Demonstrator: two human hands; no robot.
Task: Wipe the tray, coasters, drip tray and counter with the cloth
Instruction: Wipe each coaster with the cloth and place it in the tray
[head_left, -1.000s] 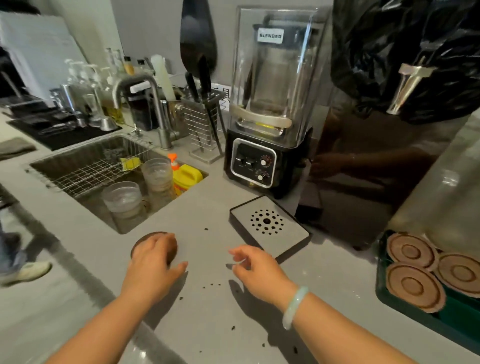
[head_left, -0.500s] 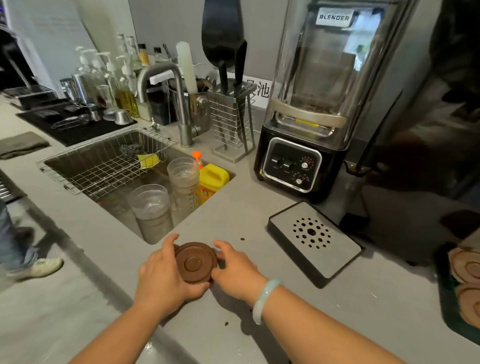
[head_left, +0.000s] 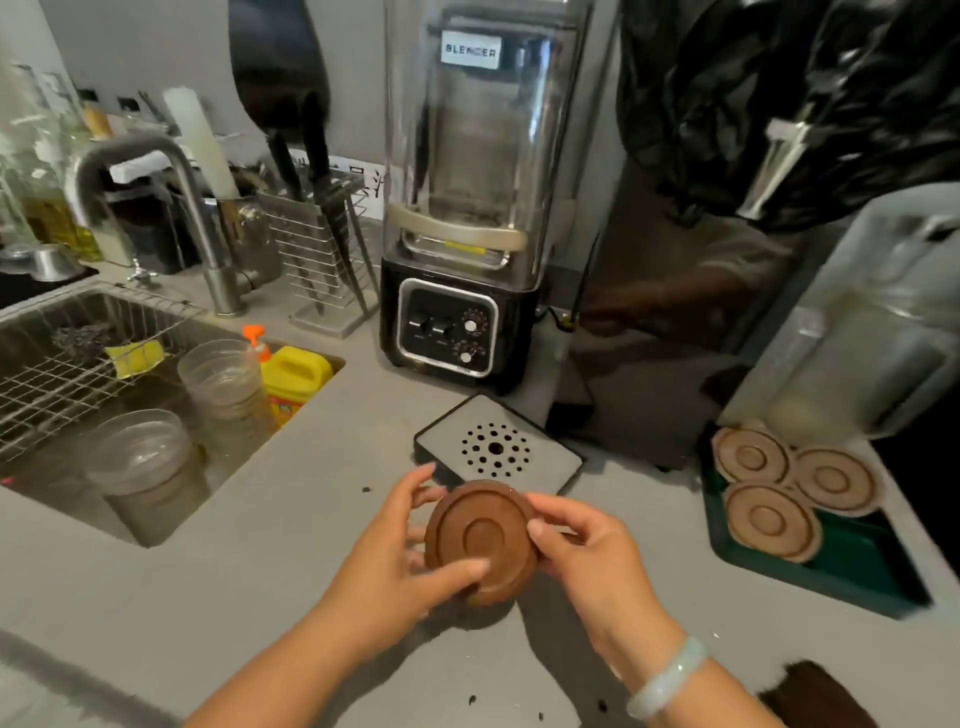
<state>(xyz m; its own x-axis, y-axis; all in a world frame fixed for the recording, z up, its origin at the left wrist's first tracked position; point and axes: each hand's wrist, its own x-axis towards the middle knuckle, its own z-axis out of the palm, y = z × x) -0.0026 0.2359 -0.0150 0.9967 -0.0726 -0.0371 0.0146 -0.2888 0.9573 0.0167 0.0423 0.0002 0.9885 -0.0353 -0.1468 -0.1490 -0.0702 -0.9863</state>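
A dark brown round coaster (head_left: 480, 540) is held just above the grey counter (head_left: 270, 587), tilted toward me. My left hand (head_left: 400, 561) grips its left edge and my right hand (head_left: 592, 561) pinches its right edge. Just behind it lies the drip tray (head_left: 545, 457), black with a perforated grey plate. At the right, a dark green tray (head_left: 852, 571) carries three lighter wooden coasters (head_left: 769, 519). A brown fuzzy thing (head_left: 815, 691) at the bottom right may be a cloth; I cannot tell. Dark crumbs dot the counter.
A sink (head_left: 78, 493) at the left holds a wire rack, two plastic cups (head_left: 223, 379) and a yellow bottle (head_left: 293, 374). Behind stand a tap (head_left: 208, 218), a knife rack (head_left: 327, 244), a blender (head_left: 462, 208) and a clear container (head_left: 857, 332) at the right.
The coaster lay on the counter under my left hand. Both hands closed on it, then lifted it and carried it right, in front of the drip tray.
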